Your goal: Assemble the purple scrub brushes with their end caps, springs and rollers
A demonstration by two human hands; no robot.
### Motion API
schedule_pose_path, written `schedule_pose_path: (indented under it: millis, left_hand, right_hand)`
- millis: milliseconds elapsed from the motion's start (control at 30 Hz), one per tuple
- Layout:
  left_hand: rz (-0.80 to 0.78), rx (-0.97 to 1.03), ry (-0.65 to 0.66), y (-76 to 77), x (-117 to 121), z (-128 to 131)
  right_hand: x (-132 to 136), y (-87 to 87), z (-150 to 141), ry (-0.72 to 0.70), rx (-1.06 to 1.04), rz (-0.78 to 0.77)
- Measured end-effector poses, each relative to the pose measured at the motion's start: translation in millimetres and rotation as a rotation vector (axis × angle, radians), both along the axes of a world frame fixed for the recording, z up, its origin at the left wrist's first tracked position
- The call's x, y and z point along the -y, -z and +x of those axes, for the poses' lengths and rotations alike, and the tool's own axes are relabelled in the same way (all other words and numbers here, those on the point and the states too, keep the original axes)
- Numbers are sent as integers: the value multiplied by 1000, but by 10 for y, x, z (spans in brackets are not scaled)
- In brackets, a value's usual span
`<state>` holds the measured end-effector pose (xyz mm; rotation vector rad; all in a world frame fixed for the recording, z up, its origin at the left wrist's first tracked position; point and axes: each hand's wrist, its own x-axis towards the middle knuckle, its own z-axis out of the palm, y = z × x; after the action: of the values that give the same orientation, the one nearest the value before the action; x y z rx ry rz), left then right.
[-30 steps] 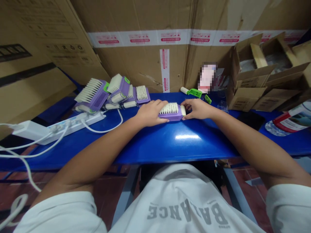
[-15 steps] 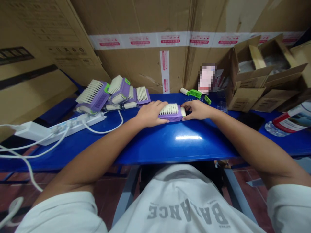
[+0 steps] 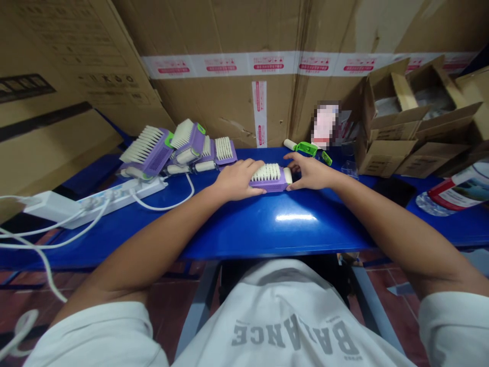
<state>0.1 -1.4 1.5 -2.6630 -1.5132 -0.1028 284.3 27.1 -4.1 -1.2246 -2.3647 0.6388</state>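
I'm facing a glossy blue table [image 3: 328, 239], with tall taped cardboard cartons [image 3: 225, 102] rising behind it, a patch of light [image 3: 296, 217] gleaming on its top, and a dark red tiled floor [image 3: 397, 280] showing below it between grey metal legs [image 3: 200, 306].

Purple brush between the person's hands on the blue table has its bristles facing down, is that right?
No, the bristles face up. The head view shows the white bristles on top of the purple brush, which lies between the left hand and right hand on the blue table.
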Motion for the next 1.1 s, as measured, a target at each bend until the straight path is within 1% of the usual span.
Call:
schedule_pose_path:
  millis: [200,300,533,833,1100]
  left_hand:
    - [-1,4,2,2,-2,-4]
    - [-9,6,2,0,-3,-6]
    - [-8,1,-1,-8,1,2]
    - [3,4,3,0,3,0]
    - [5,6,6,0,4,-2]
  right_hand:
    - [-4,-13,7,40,45,-34]
    - [-23,7,15,24,37,-46]
    - [-23,43,11,15,39,32]
    - [63,-24,-69,54,118,89]
    - [43,-20,-55,67,93,39]
